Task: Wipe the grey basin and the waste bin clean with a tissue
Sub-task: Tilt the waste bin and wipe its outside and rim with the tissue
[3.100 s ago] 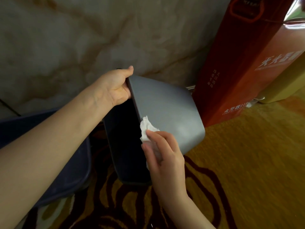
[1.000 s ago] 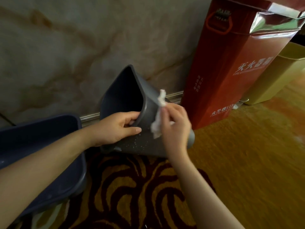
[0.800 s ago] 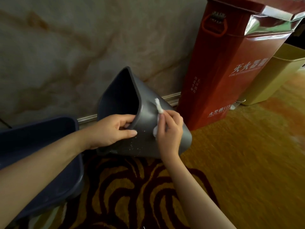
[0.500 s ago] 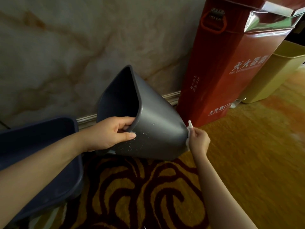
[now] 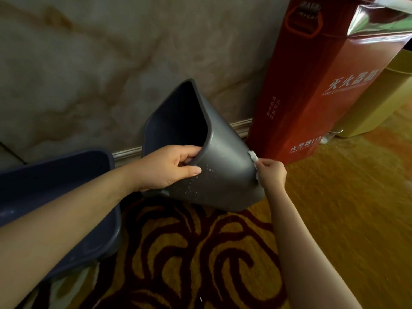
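Tissue [image 5: 253, 156] against waste bin [image 5: 227, 175] (tilted).

Single head-worn view, wide-angle — looks forward and down, close over the patterned carpet [image 5: 189, 253], facing the marble wall [image 5: 100, 63]; both forearms enter from the lower edge.

red box [image 5: 312, 90], "灭火器箱", "FIRE EXTINGUISHER"
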